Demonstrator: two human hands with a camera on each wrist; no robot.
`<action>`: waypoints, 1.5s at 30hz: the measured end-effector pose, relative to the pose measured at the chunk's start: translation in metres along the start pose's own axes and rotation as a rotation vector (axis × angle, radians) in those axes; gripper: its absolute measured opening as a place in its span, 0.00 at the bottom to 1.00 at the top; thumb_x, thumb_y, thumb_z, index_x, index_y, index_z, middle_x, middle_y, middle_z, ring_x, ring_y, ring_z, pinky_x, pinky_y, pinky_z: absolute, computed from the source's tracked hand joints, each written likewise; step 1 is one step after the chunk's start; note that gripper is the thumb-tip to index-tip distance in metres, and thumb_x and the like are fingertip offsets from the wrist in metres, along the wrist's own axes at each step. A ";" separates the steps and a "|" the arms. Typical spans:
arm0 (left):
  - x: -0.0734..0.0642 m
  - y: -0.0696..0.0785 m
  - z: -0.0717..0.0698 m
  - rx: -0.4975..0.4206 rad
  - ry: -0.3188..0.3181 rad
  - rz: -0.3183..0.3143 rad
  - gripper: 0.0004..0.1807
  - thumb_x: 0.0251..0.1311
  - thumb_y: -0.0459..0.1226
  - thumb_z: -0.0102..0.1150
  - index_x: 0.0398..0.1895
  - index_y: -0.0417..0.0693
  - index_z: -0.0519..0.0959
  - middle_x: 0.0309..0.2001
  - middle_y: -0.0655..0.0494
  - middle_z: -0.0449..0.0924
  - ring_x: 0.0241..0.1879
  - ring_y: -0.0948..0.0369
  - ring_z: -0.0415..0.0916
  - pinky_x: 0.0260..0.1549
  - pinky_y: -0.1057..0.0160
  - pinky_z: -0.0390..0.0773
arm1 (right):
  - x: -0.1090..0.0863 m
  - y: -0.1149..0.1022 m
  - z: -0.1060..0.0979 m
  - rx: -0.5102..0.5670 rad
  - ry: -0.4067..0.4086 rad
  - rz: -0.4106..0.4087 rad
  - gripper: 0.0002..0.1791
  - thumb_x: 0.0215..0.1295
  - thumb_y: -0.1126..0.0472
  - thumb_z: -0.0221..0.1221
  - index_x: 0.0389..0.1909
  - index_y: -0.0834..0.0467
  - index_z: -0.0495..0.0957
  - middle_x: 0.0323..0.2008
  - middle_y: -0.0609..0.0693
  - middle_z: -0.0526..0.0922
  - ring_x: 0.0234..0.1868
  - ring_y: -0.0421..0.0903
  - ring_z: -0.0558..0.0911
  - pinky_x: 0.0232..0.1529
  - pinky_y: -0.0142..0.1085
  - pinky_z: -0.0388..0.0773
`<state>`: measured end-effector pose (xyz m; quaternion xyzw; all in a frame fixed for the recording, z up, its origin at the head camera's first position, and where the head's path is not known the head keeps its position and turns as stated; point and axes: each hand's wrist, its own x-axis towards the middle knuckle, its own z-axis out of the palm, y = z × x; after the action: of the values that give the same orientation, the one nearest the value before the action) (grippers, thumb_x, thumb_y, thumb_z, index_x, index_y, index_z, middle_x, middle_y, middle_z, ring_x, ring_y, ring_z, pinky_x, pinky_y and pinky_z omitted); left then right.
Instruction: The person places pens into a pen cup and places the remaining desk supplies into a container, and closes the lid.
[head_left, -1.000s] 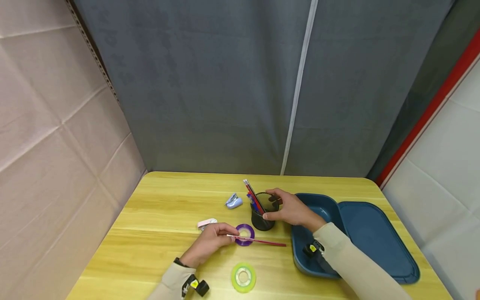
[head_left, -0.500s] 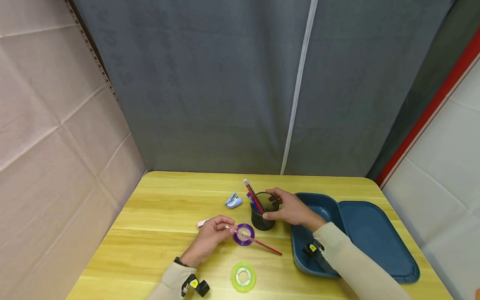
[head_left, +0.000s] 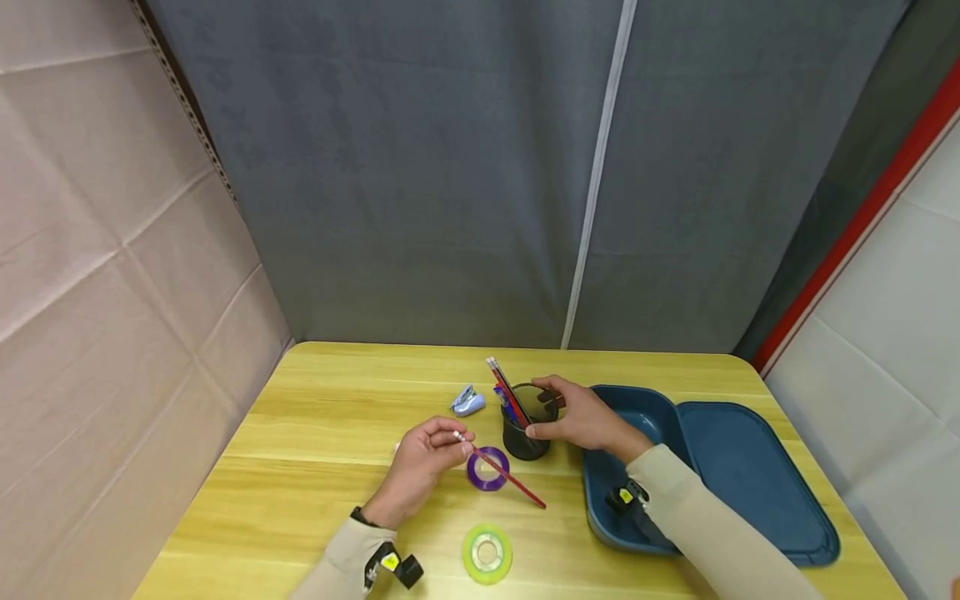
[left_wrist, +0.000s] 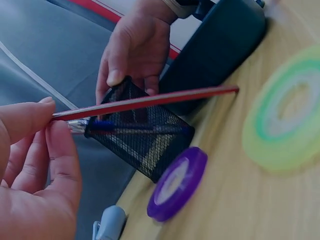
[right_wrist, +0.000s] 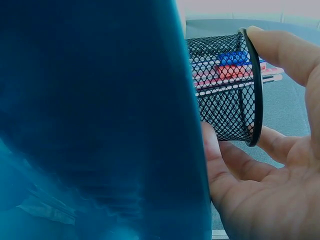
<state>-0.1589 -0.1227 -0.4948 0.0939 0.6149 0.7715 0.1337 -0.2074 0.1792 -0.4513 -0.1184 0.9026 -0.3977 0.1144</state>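
Pinched btwn thumb and fingers of the L hand (head_left: 420, 471), a red pencil (head_left: 517, 483) hangs over the table (head_left: 315, 417) at ctr, clear of the pen cup. Its long axis runs on a diagonal: white end up at the fingertips, red end down to the R and toward the near side; whether that tip touches the wood, can't tell. One sec. ago it stretches almost level across the view; now it's swung steeper, and the L hand sits a bit farther up the table, covering nearly all of a pale item (head_left: 397, 447) prev. in plain sight.

Nearest, a green tape roll (head_left: 487, 554) lies flat, same spot as bef. To its R, a dk-blue box (head_left: 600, 508) w/ a flat blue panel (head_left: 757, 475) alongside, the R forearm reaching across the box. Mid-table, a purple tape roll (head_left: 474, 477) lies under the pencil's line in the head view. Just beyond, the R hand (head_left: 581, 421) grips the rim of the black mesh pen cup (head_left: 525, 446), unmoved; cup stands upright, holding white-ended pencils (head_left: 502, 379) plus a blue pen (head_left: 502, 399), all leaning L. Farther back, L of cup, a lt-blue stapler (head_left: 468, 402); gray curtain (head_left: 412, 208) in bkgd.
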 end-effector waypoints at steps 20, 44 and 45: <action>0.012 0.029 0.012 -0.122 0.026 0.085 0.07 0.70 0.30 0.66 0.47 0.48 0.80 0.46 0.55 0.87 0.48 0.59 0.88 0.56 0.49 0.87 | 0.001 0.002 -0.001 0.006 0.001 -0.032 0.49 0.55 0.42 0.79 0.75 0.53 0.71 0.66 0.58 0.80 0.65 0.60 0.79 0.67 0.62 0.78; 0.042 0.075 0.027 -0.304 0.139 0.330 0.09 0.74 0.28 0.60 0.47 0.52 0.80 0.41 0.59 0.84 0.43 0.64 0.85 0.46 0.58 0.91 | 0.001 0.006 -0.003 0.018 0.001 -0.043 0.49 0.54 0.42 0.79 0.75 0.52 0.71 0.65 0.57 0.81 0.64 0.59 0.80 0.66 0.60 0.79; 0.043 0.075 0.028 -0.307 0.151 0.335 0.10 0.74 0.27 0.60 0.47 0.52 0.80 0.41 0.59 0.84 0.43 0.64 0.85 0.45 0.58 0.91 | 0.001 0.006 -0.003 0.016 0.000 -0.041 0.49 0.54 0.42 0.79 0.75 0.52 0.71 0.65 0.57 0.81 0.64 0.59 0.79 0.66 0.61 0.78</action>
<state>-0.1981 -0.0990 -0.4161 0.1152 0.4744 0.8722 -0.0300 -0.2097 0.1855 -0.4538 -0.1360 0.8968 -0.4073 0.1069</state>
